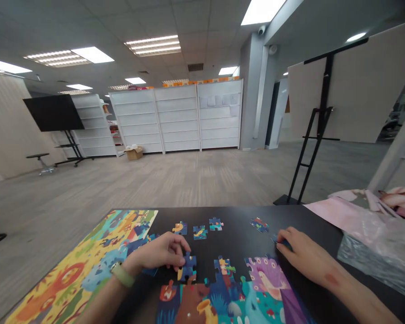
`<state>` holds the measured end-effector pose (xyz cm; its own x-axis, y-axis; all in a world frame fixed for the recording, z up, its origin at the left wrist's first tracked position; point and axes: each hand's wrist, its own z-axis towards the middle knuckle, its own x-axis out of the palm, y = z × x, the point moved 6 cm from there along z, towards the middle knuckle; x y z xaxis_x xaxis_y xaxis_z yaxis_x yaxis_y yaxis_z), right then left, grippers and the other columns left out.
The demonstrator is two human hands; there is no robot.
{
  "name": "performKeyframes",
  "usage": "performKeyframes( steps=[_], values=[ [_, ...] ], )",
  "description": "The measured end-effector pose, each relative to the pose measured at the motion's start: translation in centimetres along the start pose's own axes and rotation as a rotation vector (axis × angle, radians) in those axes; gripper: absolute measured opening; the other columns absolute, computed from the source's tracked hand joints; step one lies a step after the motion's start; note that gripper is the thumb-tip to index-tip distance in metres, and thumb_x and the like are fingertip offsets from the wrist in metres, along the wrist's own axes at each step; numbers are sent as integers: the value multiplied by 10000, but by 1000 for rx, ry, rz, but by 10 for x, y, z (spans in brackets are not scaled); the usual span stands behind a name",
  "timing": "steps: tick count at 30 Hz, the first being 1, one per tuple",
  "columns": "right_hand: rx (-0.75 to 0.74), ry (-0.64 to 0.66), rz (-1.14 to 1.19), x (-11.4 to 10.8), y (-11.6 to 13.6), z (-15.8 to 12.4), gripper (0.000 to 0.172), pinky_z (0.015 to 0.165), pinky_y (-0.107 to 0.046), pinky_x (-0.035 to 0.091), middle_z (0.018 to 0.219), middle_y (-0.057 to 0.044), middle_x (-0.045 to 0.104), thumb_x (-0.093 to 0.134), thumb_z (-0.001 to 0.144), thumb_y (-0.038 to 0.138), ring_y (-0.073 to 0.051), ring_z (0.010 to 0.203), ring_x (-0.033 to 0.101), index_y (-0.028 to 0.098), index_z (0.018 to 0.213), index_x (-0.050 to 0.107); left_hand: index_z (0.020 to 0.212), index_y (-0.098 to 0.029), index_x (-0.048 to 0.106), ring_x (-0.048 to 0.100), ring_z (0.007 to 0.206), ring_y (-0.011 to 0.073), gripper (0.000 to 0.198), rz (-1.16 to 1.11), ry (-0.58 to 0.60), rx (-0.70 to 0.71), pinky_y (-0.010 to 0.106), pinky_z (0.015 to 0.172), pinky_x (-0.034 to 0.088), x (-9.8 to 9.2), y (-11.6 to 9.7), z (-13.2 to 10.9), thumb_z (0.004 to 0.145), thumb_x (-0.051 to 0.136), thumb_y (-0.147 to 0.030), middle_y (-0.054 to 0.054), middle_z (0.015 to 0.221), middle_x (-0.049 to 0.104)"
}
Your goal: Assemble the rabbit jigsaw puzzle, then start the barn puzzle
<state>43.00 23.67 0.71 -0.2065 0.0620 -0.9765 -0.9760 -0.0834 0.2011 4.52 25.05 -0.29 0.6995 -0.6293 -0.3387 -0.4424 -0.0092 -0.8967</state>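
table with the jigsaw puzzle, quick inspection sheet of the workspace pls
surface: dark table, puzzle and picture sheet lying flat on it
job's things: part-built puzzle at the near edge, loose pieces beyond it, picture sheet to the left
clutter: plastic bag and pink paper at the right end
grippers: left hand holds a blue piece; right hand at a small piece, grip unclear
cables: nothing seen
surroundings: white shelves, black screen, easel, cardboard box
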Motion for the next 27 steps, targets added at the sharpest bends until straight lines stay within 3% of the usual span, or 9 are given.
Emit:
performKeyframes(
  steps=[7,13,20,27],
  values=[
    [0,-14,12,-1,0,0,189,803,-338,475,947,-70,681,505,901,280,-248,896,670,234,857,682,930,-172,636,581,530,121,317,136,-36,-27,218,510,456,5,1,-1,659,751,-292,-44,642,642],
    [-12,-7,-13,0,0,0,210,818,-341,473,965,-78,679,479,915,278,-243,875,669,230,874,680,873,-180,715,580,637,130,240,351,-130,66,203,555,411,4,-12,-4,644,767,-230,-49,666,605],
    [-14,-5,-8,2,-2,1,228,815,-342,469,973,-76,669,454,923,302,-242,884,664,238,884,670,832,-196,744,590,689,129,161,480,-118,137,193,607,440,9,-18,-5,680,706,-160,-33,724,622],
    [-2,-10,11,3,-3,2,227,798,-352,469,971,-77,665,462,908,322,-247,880,658,240,886,672,860,-232,756,568,761,137,194,561,-96,197,221,674,438,13,-27,-10,681,816,-276,-12,917,618]
  ],
)
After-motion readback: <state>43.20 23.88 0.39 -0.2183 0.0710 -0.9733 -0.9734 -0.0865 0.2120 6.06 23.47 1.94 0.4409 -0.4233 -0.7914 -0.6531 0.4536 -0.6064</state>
